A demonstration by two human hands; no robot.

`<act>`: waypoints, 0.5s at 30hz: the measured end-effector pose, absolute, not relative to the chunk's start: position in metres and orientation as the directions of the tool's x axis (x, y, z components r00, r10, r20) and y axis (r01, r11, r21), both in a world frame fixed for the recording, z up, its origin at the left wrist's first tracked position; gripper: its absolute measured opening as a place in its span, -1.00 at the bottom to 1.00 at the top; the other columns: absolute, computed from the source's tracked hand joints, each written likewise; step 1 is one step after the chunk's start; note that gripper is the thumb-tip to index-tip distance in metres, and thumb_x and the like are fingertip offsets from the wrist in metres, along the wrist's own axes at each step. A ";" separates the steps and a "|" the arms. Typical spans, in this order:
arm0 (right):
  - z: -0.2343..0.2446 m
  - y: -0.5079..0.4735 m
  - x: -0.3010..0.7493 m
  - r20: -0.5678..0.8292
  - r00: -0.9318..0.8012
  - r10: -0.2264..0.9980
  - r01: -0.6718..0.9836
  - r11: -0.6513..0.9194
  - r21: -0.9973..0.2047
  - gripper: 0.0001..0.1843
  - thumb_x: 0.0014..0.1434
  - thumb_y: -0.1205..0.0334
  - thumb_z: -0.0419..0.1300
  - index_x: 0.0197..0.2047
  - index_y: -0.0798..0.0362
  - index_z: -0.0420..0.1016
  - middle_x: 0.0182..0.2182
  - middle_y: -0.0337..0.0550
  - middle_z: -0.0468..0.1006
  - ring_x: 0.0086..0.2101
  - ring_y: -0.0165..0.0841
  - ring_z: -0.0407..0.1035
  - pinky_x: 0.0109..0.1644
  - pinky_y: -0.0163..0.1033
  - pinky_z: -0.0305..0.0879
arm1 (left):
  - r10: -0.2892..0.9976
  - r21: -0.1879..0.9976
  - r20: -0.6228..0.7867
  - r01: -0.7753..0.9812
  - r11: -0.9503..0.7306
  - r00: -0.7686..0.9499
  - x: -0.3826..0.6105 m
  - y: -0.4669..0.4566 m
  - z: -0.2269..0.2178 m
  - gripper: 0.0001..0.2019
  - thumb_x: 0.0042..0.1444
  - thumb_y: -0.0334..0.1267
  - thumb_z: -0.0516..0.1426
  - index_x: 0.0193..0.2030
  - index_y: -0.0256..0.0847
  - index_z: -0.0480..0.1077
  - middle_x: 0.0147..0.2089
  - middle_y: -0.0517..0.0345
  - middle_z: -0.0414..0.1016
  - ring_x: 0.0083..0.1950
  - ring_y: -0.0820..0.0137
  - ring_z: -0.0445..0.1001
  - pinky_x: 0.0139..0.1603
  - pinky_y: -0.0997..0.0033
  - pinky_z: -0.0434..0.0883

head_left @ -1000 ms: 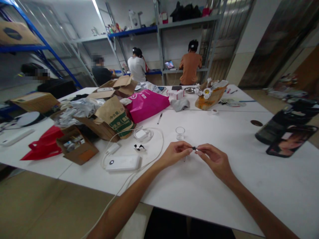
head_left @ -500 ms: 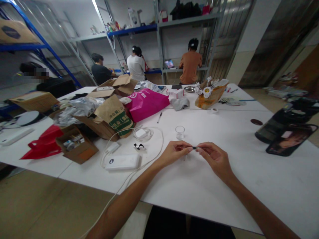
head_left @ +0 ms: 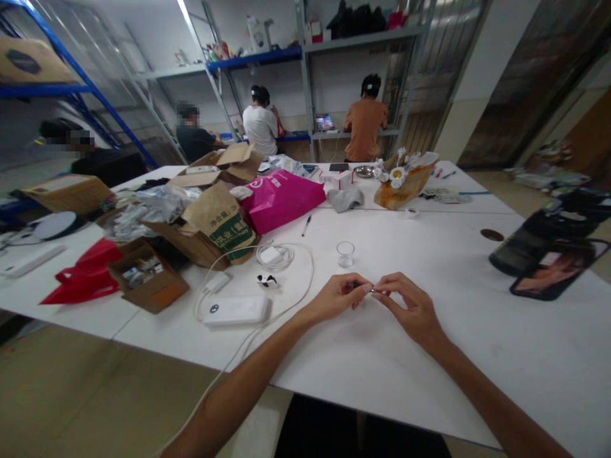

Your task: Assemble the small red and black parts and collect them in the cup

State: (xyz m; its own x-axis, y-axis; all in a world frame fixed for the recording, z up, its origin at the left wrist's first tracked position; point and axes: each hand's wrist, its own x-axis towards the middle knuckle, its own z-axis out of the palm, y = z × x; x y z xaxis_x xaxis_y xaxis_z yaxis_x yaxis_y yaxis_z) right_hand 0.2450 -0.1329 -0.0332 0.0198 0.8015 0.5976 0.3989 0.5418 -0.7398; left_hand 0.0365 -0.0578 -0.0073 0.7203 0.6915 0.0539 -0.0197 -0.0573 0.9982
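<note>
My left hand and my right hand meet fingertip to fingertip just above the white table. Both pinch one tiny dark and silvery part between thumb and forefinger; it is too small to name. A small clear glass cup stands on the table just beyond my hands. To the left of my left hand lie a white power bank and a coiled white cable.
A pink bag, brown paper bags, open cardboard boxes and a red bag crowd the table's left. A phone and dark gear lie at the right edge. Several people sit at shelves behind, backs turned.
My hands have drawn slightly closer together and my fingertips have turned a little around the tiny part; everything else on the table stays put.
</note>
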 end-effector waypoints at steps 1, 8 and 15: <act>-0.032 -0.133 0.245 0.605 0.029 0.795 0.411 0.543 -0.732 -0.93 0.34 0.17 0.39 -0.10 -0.12 0.66 -0.13 -0.11 0.59 -0.11 -0.28 0.51 -0.04 -0.09 0.52 | 0.684 0.998 0.048 -0.016 -0.053 0.728 0.036 -0.059 -0.007 -0.47 0.28 0.21 0.29 -0.08 -0.35 0.60 -0.42 0.17 0.44 -0.41 0.48 0.38 -0.34 0.46 0.31; -0.026 -0.138 0.242 0.630 0.029 0.776 0.484 0.540 -0.688 -0.93 0.35 0.12 0.37 -0.17 -0.12 0.67 -0.16 -0.10 0.58 -0.14 -0.26 0.52 -0.06 -0.07 0.54 | 0.681 1.000 -0.008 0.010 0.001 0.732 0.041 -0.065 -0.005 -0.44 0.20 0.24 0.33 -0.08 -0.34 0.58 -0.36 0.14 0.45 -0.41 0.49 0.37 -0.39 0.47 0.26; -0.014 -0.150 0.287 0.623 -0.065 0.779 0.670 0.497 -0.551 -0.66 0.36 0.07 0.36 0.18 -0.18 0.58 0.03 -0.03 0.60 -0.09 -0.19 0.53 -0.01 0.02 0.52 | 0.730 0.999 -0.026 -0.017 0.051 0.683 0.041 -0.064 -0.005 -0.47 0.14 0.22 0.38 -0.18 -0.30 0.52 -0.41 0.23 0.38 -0.41 0.50 0.35 -0.38 0.48 0.25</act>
State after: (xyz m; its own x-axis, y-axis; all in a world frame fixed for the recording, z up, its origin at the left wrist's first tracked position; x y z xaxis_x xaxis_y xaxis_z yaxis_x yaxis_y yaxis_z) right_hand 0.2874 -0.1503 -0.0142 -0.0655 0.7793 0.6232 0.6703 0.4970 -0.5510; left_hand 0.0408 -0.0642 -0.0055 0.6833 0.7297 -0.0257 -0.0171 0.0512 0.9985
